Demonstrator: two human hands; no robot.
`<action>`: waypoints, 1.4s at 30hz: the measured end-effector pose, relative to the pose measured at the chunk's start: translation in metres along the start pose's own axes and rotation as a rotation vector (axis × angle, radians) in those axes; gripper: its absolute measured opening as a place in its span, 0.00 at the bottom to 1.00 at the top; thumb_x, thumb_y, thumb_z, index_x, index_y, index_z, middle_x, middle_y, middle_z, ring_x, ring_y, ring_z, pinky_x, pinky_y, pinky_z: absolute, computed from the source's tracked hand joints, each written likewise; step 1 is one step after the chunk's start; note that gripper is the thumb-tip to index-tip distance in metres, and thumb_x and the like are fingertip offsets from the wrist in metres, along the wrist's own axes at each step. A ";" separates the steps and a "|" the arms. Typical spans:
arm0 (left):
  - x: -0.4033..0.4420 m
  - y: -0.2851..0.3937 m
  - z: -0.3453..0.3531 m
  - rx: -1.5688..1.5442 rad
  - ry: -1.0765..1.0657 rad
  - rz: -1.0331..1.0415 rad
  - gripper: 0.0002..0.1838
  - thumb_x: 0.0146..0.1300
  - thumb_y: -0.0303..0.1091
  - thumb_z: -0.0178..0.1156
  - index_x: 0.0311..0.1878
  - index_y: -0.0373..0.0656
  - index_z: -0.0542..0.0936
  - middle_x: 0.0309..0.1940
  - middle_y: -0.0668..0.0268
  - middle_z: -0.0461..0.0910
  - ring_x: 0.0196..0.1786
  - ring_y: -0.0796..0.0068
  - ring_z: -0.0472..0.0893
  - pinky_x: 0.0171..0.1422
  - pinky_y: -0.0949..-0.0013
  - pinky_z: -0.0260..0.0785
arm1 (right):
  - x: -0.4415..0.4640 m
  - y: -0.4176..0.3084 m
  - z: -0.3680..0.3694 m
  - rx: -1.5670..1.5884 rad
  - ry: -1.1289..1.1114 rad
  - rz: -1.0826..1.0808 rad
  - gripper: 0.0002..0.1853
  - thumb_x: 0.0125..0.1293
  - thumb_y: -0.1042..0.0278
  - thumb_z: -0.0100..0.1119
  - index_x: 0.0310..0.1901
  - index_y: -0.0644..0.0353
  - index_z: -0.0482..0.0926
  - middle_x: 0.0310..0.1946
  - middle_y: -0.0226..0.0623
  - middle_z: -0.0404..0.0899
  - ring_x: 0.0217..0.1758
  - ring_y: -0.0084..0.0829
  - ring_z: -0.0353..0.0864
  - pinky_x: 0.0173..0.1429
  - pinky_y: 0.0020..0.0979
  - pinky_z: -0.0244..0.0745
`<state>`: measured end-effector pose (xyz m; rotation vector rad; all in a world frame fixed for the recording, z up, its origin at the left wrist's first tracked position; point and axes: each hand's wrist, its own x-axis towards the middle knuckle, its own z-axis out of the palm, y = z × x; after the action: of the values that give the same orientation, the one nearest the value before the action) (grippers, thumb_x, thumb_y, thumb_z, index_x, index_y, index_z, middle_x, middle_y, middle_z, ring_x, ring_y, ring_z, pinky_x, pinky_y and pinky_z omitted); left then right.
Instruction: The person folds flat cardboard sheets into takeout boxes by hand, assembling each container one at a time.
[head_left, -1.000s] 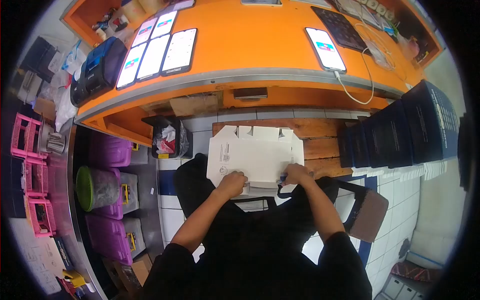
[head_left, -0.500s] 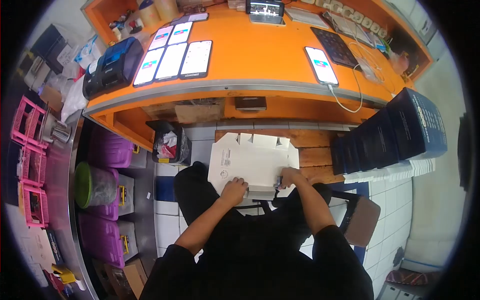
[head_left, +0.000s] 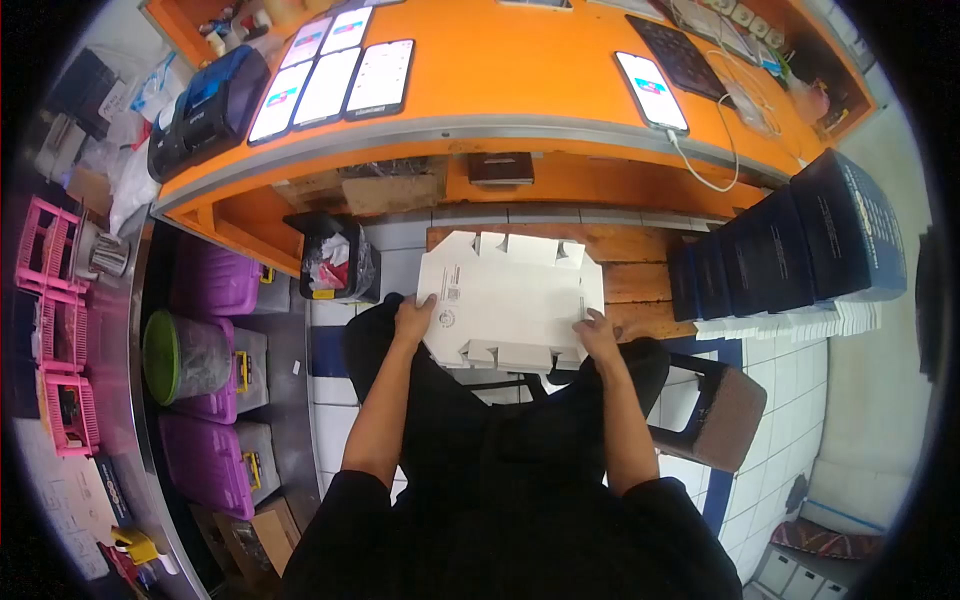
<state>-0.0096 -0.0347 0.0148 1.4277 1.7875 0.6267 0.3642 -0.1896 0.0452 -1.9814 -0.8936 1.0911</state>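
A stack of flat white die-cut cardboard sheets (head_left: 515,300), with small print near its left side and notched flaps along its far and near edges, lies over the near part of a wooden bench (head_left: 637,285) and my lap. My left hand (head_left: 413,318) grips its left edge, thumb on top. At the right edge is my right hand (head_left: 597,333), fingers closed on the cardboard. Whether a small tool is also in the right hand is hidden.
Dark blue boxes (head_left: 767,255) stand at the bench's right end. An orange desk (head_left: 520,90) with phones (head_left: 380,78) is ahead. Left are a black bin (head_left: 340,262) and purple-lidded containers (head_left: 205,465). A brown-seated stool (head_left: 733,415) stands at right.
My left hand has moved from the near edge up to the left edge. My right hand has shifted to the right edge. The near-edge flaps now show, and the view has tilted slightly.
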 end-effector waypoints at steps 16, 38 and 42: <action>-0.012 0.005 -0.005 -0.167 -0.108 -0.213 0.29 0.68 0.43 0.66 0.60 0.25 0.77 0.52 0.45 0.85 0.52 0.53 0.86 0.58 0.59 0.77 | 0.014 -0.016 0.016 0.469 0.050 0.151 0.27 0.63 0.69 0.70 0.59 0.78 0.77 0.49 0.48 0.86 0.49 0.36 0.87 0.52 0.33 0.83; -0.086 0.114 -0.097 -0.599 -0.591 -0.078 0.25 0.61 0.29 0.73 0.60 0.29 0.82 0.51 0.52 0.88 0.48 0.64 0.88 0.57 0.62 0.80 | -0.060 -0.086 -0.057 0.262 -0.217 -0.052 0.23 0.60 0.74 0.71 0.56 0.74 0.80 0.48 0.45 0.86 0.49 0.32 0.86 0.56 0.33 0.80; -0.099 0.131 -0.108 -0.626 -0.584 -0.044 0.24 0.61 0.29 0.74 0.58 0.28 0.83 0.48 0.53 0.88 0.47 0.65 0.88 0.55 0.63 0.80 | -0.069 -0.100 -0.052 0.135 -0.118 -0.059 0.23 0.60 0.72 0.73 0.55 0.74 0.81 0.46 0.44 0.88 0.46 0.32 0.87 0.54 0.33 0.81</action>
<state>-0.0081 -0.0884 0.2042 0.9930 1.0338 0.5952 0.3581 -0.2065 0.1765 -1.7853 -0.9090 1.2118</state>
